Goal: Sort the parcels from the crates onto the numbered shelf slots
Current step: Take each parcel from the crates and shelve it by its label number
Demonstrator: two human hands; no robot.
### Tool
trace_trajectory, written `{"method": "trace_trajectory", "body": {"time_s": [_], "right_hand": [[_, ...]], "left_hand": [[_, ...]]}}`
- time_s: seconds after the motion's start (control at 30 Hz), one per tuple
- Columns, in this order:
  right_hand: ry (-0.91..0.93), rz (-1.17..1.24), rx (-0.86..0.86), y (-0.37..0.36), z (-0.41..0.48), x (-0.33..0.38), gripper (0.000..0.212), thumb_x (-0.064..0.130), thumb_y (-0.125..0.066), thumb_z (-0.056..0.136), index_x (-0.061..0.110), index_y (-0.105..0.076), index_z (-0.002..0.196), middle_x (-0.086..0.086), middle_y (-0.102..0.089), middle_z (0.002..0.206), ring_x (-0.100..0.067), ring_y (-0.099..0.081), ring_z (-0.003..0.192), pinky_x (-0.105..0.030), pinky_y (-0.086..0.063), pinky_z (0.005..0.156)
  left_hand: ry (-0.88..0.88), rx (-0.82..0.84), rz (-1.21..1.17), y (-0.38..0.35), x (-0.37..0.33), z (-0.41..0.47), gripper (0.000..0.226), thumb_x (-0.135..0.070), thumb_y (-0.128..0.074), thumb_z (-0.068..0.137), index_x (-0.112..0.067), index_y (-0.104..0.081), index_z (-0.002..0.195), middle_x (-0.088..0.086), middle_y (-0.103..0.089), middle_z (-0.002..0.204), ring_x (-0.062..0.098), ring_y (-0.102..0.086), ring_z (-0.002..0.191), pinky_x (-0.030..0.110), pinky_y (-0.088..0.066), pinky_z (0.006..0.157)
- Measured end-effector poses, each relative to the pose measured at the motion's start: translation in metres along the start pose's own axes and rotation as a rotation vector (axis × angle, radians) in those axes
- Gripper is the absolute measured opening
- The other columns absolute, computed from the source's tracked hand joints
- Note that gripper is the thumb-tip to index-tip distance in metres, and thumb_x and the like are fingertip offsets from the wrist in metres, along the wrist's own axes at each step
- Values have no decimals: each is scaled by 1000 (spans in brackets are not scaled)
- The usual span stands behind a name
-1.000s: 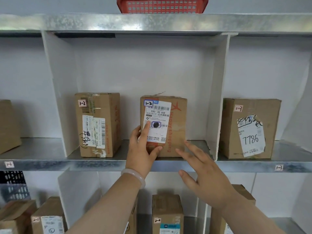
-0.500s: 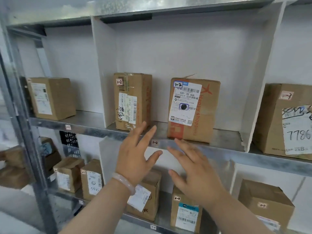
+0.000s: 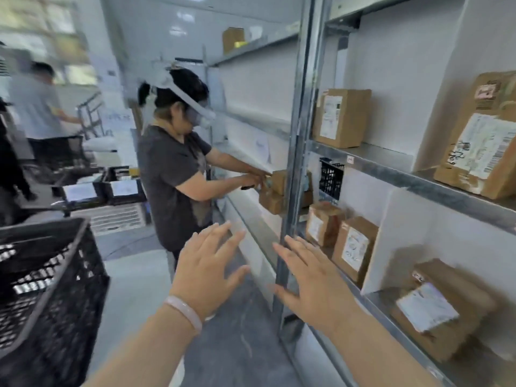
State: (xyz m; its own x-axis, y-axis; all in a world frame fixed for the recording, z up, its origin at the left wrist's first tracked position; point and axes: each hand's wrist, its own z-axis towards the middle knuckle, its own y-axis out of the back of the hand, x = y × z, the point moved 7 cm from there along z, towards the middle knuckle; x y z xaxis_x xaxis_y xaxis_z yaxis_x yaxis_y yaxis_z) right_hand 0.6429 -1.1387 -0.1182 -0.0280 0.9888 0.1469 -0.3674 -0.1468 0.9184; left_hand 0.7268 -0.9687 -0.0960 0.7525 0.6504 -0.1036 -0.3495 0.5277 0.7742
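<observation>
In the aisle beside the shelf (image 3: 391,174), my left hand (image 3: 206,270) and right hand (image 3: 312,283) hung in the air, fingers spread, apart from each other and holding nothing. A pale bracelet (image 3: 184,312) sat on my left wrist. Cardboard parcels (image 3: 342,117) stood in the shelf slots to my right, on several levels. A black crate (image 3: 47,289) stood at my lower left. Ahead, another person (image 3: 173,174) reached both hands into the next bay.
</observation>
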Motion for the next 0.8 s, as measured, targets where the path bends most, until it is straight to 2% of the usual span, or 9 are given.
{"method": "trace_trajectory", "body": {"time_s": [0.1, 0.2, 0.33, 0.5, 0.63, 0.7, 0.8], "right_hand": [[100, 39, 13, -19, 20, 69, 74, 63, -45, 90, 41, -11, 152, 9, -12, 161, -12, -5, 148, -37, -9, 121], [186, 82, 16, -37, 34, 140, 73, 61, -47, 90, 42, -11, 151, 10, -10, 161, -11, -4, 148, -34, -6, 121], [227, 187, 12, -64, 51, 243, 72, 59, -49, 90, 39, -17, 151, 10, -14, 160, -13, -8, 148, -39, -14, 120], [358, 292, 39, -108, 57, 407, 70, 60, -48, 89, 37, -22, 150, 8, -23, 158, -13, -14, 146, -28, -6, 116], [455, 317, 70, -136, 61, 515, 70, 60, -46, 89, 39, -22, 151, 9, -22, 158, -11, -13, 146, -36, -11, 120], [477, 337, 97, -148, 64, 555, 71, 59, -47, 90, 40, -19, 151, 9, -19, 159, -10, -9, 147, -33, -7, 120], [545, 338, 134, -166, 68, 605, 71, 60, -45, 90, 42, -13, 151, 10, -15, 160, -9, -5, 147, -27, 1, 117]], "left_hand": [[105, 28, 64, 31, 55, -39, 66, -46, -74, 81, -25, -54, 140, 7, -52, 144, 32, -49, 132, 54, -41, 106], [186, 40, 115, 65, 107, -80, 67, -48, -72, 82, -28, -50, 142, 4, -50, 145, 29, -47, 134, 54, -39, 109], [289, 86, 183, 119, 182, -150, 65, -52, -69, 82, -28, -51, 140, 3, -50, 146, 29, -48, 133, 54, -42, 105], [381, 135, 268, 190, 276, -244, 66, -52, -68, 83, -30, -49, 143, 3, -49, 146, 27, -47, 134, 51, -40, 108], [474, 120, 293, 239, 342, -310, 67, -50, -74, 80, -30, -53, 140, 3, -53, 143, 26, -51, 131, 51, -45, 104], [518, 119, 310, 257, 371, -340, 67, -52, -73, 80, -32, -52, 141, 2, -53, 144, 26, -51, 131, 49, -44, 103], [616, 117, 308, 276, 412, -380, 66, -57, -62, 86, -36, -43, 146, -3, -43, 151, 22, -40, 139, 45, -34, 111]]}}
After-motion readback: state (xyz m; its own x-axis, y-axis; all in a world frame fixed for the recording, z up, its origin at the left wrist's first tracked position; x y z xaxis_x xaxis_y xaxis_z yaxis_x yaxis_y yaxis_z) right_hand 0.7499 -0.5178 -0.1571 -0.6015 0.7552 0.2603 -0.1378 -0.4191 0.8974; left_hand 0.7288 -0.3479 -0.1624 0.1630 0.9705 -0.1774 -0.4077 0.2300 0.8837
